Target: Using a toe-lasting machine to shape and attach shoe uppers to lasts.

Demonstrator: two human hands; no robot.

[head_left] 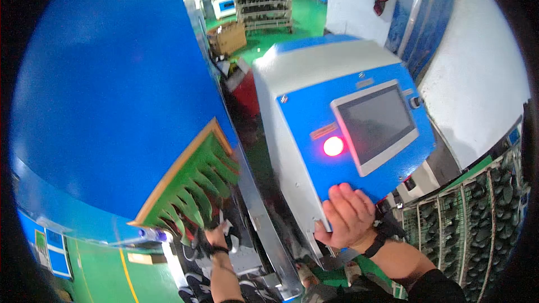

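Observation:
My left hand [215,237] reaches under a green strip curtain [193,193] hung across the opening of a large blue machine [112,90]. Black-and-white shoes [197,284] lie on the grey surface below it, and one shoe is right beside the hand. The flaps and the shoe hide the fingertips, so I cannot tell whether the hand grips it. My right hand [349,216] rests with outstretched fingers on the lower left corner of a blue control panel [309,129]. A round red light [333,146] glows just above those fingers, left of a grey screen [377,118].
A metal rail [261,219] runs along the machine's edge. Racks full of dark shoe-shaped pieces [477,230] stand at the lower right. Farther off are a loaded rack [263,3], a cardboard box [229,37] and a red container [245,92] on the green floor.

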